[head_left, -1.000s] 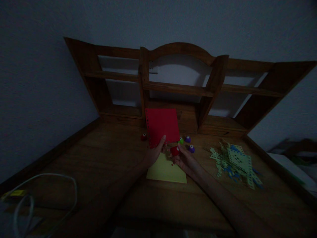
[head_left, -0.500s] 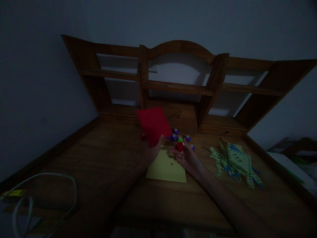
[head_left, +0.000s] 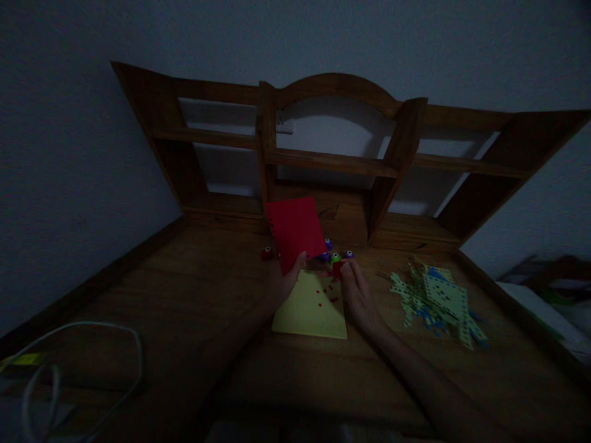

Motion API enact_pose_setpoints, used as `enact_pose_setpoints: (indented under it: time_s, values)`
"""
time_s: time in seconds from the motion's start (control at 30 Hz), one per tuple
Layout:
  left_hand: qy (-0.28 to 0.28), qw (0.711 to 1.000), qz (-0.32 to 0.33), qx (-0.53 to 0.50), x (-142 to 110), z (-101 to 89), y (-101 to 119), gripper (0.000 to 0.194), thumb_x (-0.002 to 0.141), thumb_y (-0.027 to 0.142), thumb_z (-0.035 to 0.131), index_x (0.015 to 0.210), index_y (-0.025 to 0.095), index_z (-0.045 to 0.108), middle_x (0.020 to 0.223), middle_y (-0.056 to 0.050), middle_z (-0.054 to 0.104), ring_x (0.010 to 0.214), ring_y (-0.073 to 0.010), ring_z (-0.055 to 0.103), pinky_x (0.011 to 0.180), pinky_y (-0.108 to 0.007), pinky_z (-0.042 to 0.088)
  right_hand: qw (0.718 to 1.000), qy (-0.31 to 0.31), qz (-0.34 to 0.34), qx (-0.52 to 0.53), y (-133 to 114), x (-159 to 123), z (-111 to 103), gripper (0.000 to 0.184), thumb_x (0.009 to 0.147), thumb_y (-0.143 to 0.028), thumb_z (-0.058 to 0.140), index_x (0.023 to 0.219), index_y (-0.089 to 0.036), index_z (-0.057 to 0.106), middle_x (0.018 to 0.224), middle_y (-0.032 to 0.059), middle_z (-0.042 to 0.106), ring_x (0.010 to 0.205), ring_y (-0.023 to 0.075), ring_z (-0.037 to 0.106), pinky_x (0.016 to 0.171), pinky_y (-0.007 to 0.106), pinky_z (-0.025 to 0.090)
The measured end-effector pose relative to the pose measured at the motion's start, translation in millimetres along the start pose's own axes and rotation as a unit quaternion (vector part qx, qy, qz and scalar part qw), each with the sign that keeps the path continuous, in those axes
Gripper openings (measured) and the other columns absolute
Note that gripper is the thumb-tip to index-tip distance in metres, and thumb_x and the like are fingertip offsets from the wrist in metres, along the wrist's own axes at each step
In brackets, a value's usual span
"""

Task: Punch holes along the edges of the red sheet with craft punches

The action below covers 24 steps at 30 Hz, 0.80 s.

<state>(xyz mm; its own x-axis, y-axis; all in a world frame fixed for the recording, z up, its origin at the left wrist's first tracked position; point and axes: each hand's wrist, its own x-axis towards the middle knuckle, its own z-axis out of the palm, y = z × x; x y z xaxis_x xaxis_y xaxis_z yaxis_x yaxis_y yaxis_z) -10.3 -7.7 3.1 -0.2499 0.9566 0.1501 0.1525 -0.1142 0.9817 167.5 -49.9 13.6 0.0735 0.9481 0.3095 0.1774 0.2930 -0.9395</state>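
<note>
My left hand (head_left: pixel 289 284) pinches the lower edge of a red sheet of paper (head_left: pixel 298 229), tilted up above the desk, with small holes along its left edge. In my right hand (head_left: pixel 359 296) is a small red craft punch (head_left: pixel 338 269), gripped between thumb and fingers. A yellow sheet of paper (head_left: pixel 300 314) lies flat below both hands, with several small red paper bits (head_left: pixel 324 289) scattered on it. Behind the hands stand a green craft punch (head_left: pixel 335 257), several purple ones (head_left: pixel 349 254), and, to the left, another red one (head_left: pixel 266 253).
To the right lies a pile of punched green and blue paper scraps (head_left: pixel 446 298). A wooden shelf unit (head_left: pixel 332 161) rises at the back of the desk (head_left: pixel 203 277). A white cable (head_left: pixel 138 344) loops at the lower left. The room is dim.
More red bits now lie on the yellow sheet. My right hand has turned over with the red craft punch, which now points downward. The red sheet has shifted slightly right.
</note>
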Motion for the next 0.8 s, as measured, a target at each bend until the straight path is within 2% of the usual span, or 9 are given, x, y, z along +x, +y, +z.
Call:
enact_pose_setpoints:
  time_s: [0.1,0.17,0.3,0.43,0.53,0.63,0.7,0.8]
  values:
    - [-0.04,0.999,-0.003,-0.002,-1,-0.7,-1,0.044,0.078,0.059,0.06,0.092,0.017,0.067,0.083,-0.01,0.07,0.078,-0.0257,0.067,0.075,-0.035,0.051,0.999,0.01,-0.038,-0.029,-15,-3,0,0.03,0.093,-0.052,0.046,0.096,-0.026,0.059,0.089,0.0017,0.065,0.084,0.0207,0.057,0.076,0.029,0.041]
    - [-0.048,0.999,-0.001,-0.004,-2,-0.6,-2,0.043,0.079,0.059,0.059,0.084,0.017,0.066,0.079,-0.008,0.069,0.073,-0.0235,0.065,0.071,-0.033,0.05,0.999,0.005,-0.041,-0.026,-18,-2,0,0.029,0.093,-0.051,0.046,0.095,-0.025,0.059,0.09,0.0019,0.065,0.084,0.0204,0.057,0.075,0.029,0.041]
    - [-0.043,0.998,-0.002,-0.039,1,1.3,-2,0.041,0.077,0.059,0.062,0.077,0.018,0.062,0.069,-0.003,0.064,0.065,-0.0184,0.062,0.068,-0.029,0.049,0.999,-0.023,-0.033,0.002,-7,3,-1,0.03,0.09,-0.051,0.051,0.088,-0.022,0.061,0.084,0.0019,0.062,0.079,0.0195,0.056,0.071,0.028,0.043]
    - [-0.099,0.989,-0.035,-0.102,6,2.8,4,0.051,0.079,0.066,0.054,0.063,0.017,0.057,0.055,0.0,0.055,0.05,-0.0132,0.053,0.056,-0.025,0.045,0.999,-0.035,0.008,0.037,8,6,1,0.029,0.076,-0.047,0.071,0.088,-0.022,0.063,0.077,0.0007,0.062,0.067,0.0176,0.056,0.06,0.028,0.044]
    - [-0.111,0.986,-0.061,-0.113,6,2.4,6,0.055,0.077,0.069,0.053,0.061,0.017,0.057,0.053,-0.001,0.056,0.047,-0.013,0.051,0.052,-0.026,0.044,0.992,-0.083,0.046,0.079,17,7,5,0.036,0.067,-0.041,0.08,0.094,-0.022,0.064,0.068,-0.0011,0.062,0.057,0.0153,0.055,0.053,0.027,0.042]
    - [-0.106,0.988,-0.072,-0.088,4,1.4,2,0.05,0.074,0.067,0.059,0.065,0.017,0.062,0.056,-0.002,0.06,0.049,-0.0148,0.054,0.054,-0.028,0.046,0.989,-0.093,0.063,0.098,21,8,8,0.043,0.06,-0.036,0.084,0.095,-0.021,0.065,0.067,-0.0013,0.064,0.057,0.0145,0.056,0.054,0.026,0.043]
    - [-0.098,0.991,-0.065,-0.065,1,1.1,0,0.046,0.072,0.064,0.063,0.069,0.018,0.064,0.061,-0.003,0.063,0.054,-0.0166,0.057,0.058,-0.03,0.048,0.988,-0.09,0.073,0.101,19,9,9,0.045,0.057,-0.034,0.086,0.094,-0.02,0.066,0.067,-0.0013,0.065,0.058,0.0145,0.057,0.055,0.026,0.043]
    - [-0.093,0.995,-0.022,-0.041,-2,2.4,0,0.041,0.072,0.06,0.064,0.067,0.02,0.063,0.063,-0.003,0.063,0.059,-0.0182,0.059,0.063,-0.031,0.05,0.986,-0.087,0.091,0.108,15,9,9,0.045,0.056,-0.034,0.086,0.094,-0.019,0.067,0.064,-0.0018,0.064,0.056,0.014,0.058,0.054,0.026,0.043]
